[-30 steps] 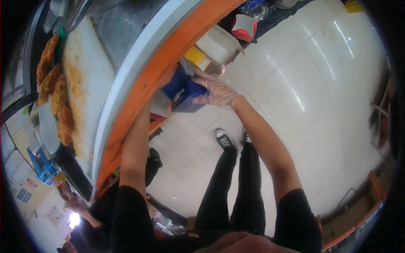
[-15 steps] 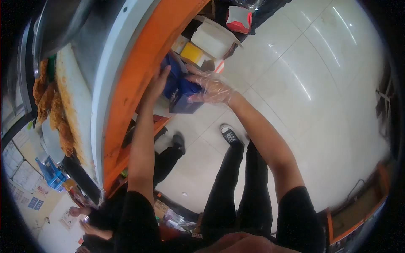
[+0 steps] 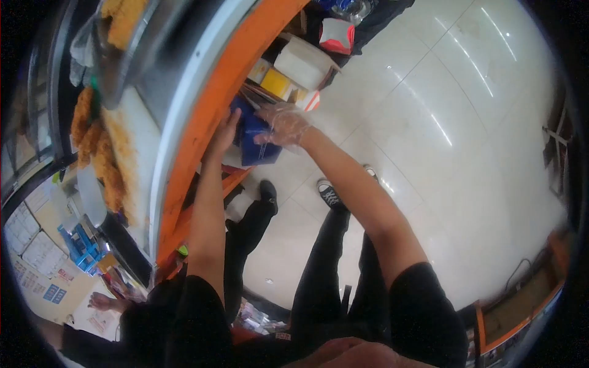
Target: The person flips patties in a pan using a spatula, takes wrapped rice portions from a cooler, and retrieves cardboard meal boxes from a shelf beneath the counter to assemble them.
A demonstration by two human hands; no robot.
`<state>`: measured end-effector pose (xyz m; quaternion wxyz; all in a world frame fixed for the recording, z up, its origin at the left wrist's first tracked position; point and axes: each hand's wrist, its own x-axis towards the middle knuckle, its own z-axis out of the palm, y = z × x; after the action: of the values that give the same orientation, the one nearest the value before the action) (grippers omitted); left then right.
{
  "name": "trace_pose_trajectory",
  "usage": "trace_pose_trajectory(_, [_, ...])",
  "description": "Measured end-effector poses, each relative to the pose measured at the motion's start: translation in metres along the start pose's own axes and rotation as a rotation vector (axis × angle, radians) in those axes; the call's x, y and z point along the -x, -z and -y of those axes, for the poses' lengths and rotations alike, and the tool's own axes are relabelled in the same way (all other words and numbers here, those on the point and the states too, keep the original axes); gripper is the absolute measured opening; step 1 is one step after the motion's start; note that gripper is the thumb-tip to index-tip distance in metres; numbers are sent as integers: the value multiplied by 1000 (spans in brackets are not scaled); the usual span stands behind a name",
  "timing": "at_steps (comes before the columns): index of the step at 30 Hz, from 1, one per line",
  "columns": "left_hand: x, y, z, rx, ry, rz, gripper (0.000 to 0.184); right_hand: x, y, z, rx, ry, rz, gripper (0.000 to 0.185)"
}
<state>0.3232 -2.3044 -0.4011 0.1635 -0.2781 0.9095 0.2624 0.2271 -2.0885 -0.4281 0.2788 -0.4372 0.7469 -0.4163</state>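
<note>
A dark blue box [image 3: 260, 149] is below the orange counter edge [image 3: 202, 110], beside other packaging. My right hand [image 3: 283, 126], in a clear plastic glove, lies over the box's upper right side with its fingers bent around it. Bare, my left hand [image 3: 227, 130] reaches under the counter edge at the box's left side. Its fingers are extended and partly hidden, and whether they touch the box is unclear.
Fried pieces [image 3: 101, 156] lie beside a stained white board [image 3: 138, 129] on the counter. A white container [image 3: 305, 63], yellow box [image 3: 275, 82] and red-white carton [image 3: 336, 35] stand on the shelf. Another person's hand [image 3: 109, 302] shows at lower left.
My left hand has come into view beside the blue box. My right hand has shifted left over it. The other person's leg and foot now show more on the floor.
</note>
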Motion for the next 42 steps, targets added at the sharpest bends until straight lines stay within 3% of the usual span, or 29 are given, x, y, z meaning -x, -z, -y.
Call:
trace_pose_trajectory(4, [19, 11, -25, -80, 66, -99, 55, -2, 6, 14, 103, -83, 100, 67])
trace_pose_trajectory(5, [26, 11, -30, -247, 86, -184, 49, -3, 8, 18, 110, -101, 120, 67])
trace_pose_trajectory(7, [52, 14, -38, -221, -46, -317, 51, -5, 10, 26, 103, -108, 161, 66])
trace_pose_trajectory(9, [67, 16, -51, -206, -52, -362, 52, -4, 3, 35, 147, -90, 34, 61])
trace_pose_trajectory(10, [78, 18, -57, -199, 28, -349, 52, 0, 0, 41, 169, -80, -26, 59])
trace_pose_trajectory(15, [83, 30, -76, -46, 319, -267, 45, -3, 11, 63, 113, -121, 82, 52])
trace_pose_trajectory(17, [78, 11, -48, -36, 181, -466, 32, -7, -5, 61, 152, -121, 76, 50])
trace_pose_trajectory(19, [85, 15, -60, 57, 184, -576, 29, -9, -25, 60, 187, -106, 90, 54])
trace_pose_trajectory(21, [96, 23, -83, 244, 315, -587, 37, -12, -31, 63, 243, -125, 166, 48])
trace_pose_trajectory(22, [99, 18, -78, 253, 267, -630, 36, -12, -34, 67, 268, -137, 206, 45])
trace_pose_trajectory(24, [102, 9, -61, 270, 172, -719, 34, -2, -35, 73, 254, -96, -1, 42])
trace_pose_trajectory(28, [109, 19, -48, 178, 298, -521, 31, 10, -34, 80, 252, 67, -373, 40])
trace_pose_trajectory(30, [114, 25, -57, 143, 388, -379, 29, 7, -33, 74, 260, 65, -207, 38])
trace_pose_trajectory(31, [118, 24, -57, 173, 345, -422, 29, 8, -35, 72, 261, 65, -124, 36])
trace_pose_trajectory(34, [130, 18, -57, 342, 256, -547, 28, 20, -43, 66, 246, 176, -297, 32])
trace_pose_trajectory(36, [136, 18, -66, 558, 246, -627, 28, 29, -38, 69, 256, 124, -151, 29])
trace_pose_trajectory(39, [150, 16, -90, 520, 183, -739, 32, 36, -27, 85, 254, 55, -88, 25])
trace_pose_trajectory(42, [170, 18, -106, 524, 311, -633, 29, 54, -25, 85, 349, 80, -43, 23])
